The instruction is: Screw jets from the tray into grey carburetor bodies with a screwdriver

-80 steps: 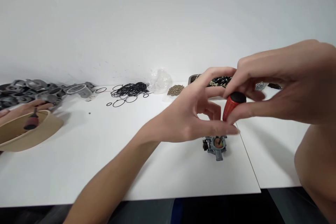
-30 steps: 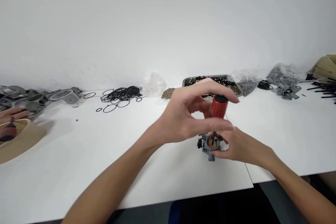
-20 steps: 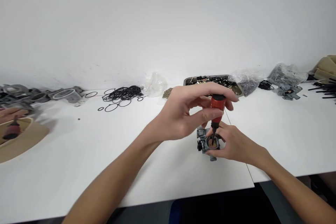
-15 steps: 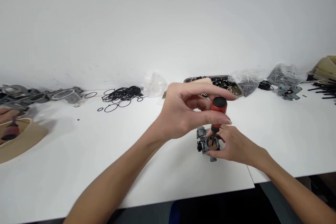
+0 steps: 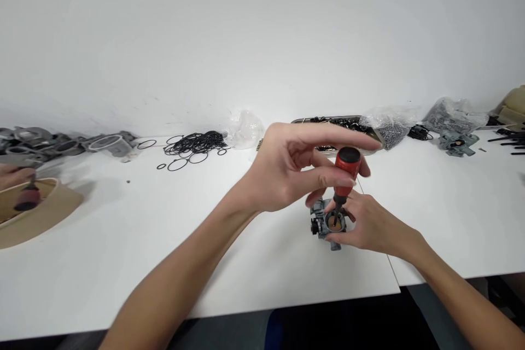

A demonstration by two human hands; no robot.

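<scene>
Pinched in left hand [image 5: 295, 167], between thumb and curled fingers: red screwdriver [image 5: 346, 168], with index stretched past black cap [image 5: 349, 155] (contact there impossible to tell). Closed around right side of grey metal body [image 5: 326, 226]: thumb and forefinger of right hand [image 5: 371, 227], other fingers partly hidden. Located near front edge of worktop [image 5: 246, 268], just left of seam, toward near right corner of that panel. Blade down inside body, tip at brass-coloured disc [image 5: 338, 224]; seating too small to make out.

For good work (own judgement): stand handle squarely over disc, seemingly leaning rightward now. Brace body flat on worktop, with right fingertips clear of blade. Press along shaft before twisting; twist with fingertips, not wrist. Ease off at first slip.

Farther out, along back edge: tray [image 5: 344, 117] of dark parts, black rings [image 5: 194, 146] leftward, second grey body [image 5: 457, 143] rightward.
</scene>
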